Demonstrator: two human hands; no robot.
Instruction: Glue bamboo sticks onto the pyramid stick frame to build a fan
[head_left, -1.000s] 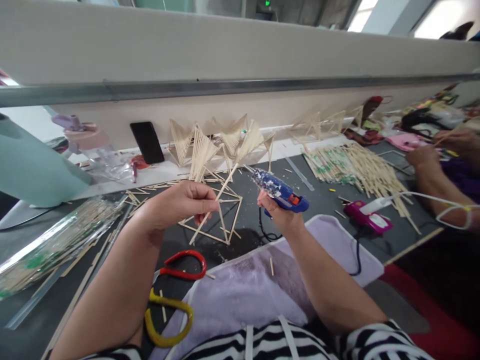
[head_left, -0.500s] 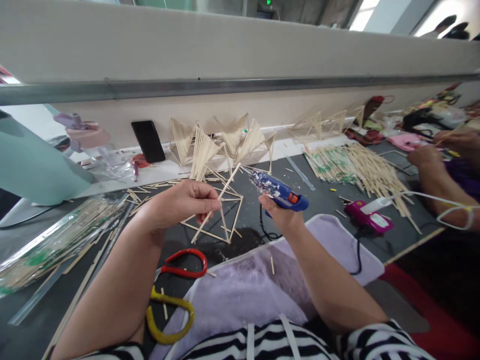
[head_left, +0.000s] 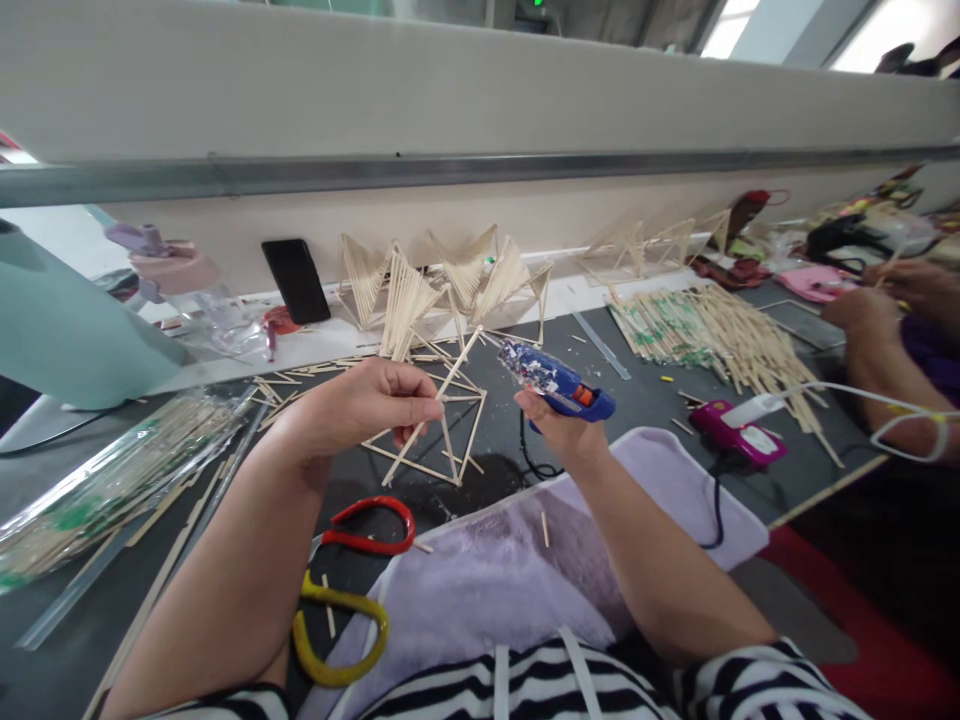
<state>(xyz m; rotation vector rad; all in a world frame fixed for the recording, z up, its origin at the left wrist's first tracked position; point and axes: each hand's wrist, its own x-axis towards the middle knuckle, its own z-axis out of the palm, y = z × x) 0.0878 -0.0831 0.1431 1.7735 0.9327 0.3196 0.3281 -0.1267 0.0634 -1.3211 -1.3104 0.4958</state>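
Observation:
Between thumb and fingers, my left hand (head_left: 394, 400) pinches a thin wooden stick (head_left: 456, 372) that slants up to the right. My right hand (head_left: 562, 425) is wrapped round a blue hot glue gun (head_left: 551, 382). Its nozzle points left, close to the stick's upper end; I cannot tell whether they touch. Below my left hand, a frame of glued wooden sticks (head_left: 471, 440) stands on the dark table, partly hidden by my fingers. Scissors with one red and one yellow handle (head_left: 375, 545) lie nearer to me, their blades hidden behind my left forearm.
Fan-shaped stick models (head_left: 409, 300) and a black phone (head_left: 296, 282) stand by the back wall. Bagged sticks (head_left: 112, 480) lie left, loose sticks (head_left: 742, 340) right. A magenta power adapter (head_left: 739, 437) rests beside a lilac cloth (head_left: 487, 590). Another person's hands (head_left: 862, 310) are at far right.
My hands, the stick and the glue gun hold almost the same positions. At far right, the other person's hands have shifted slightly.

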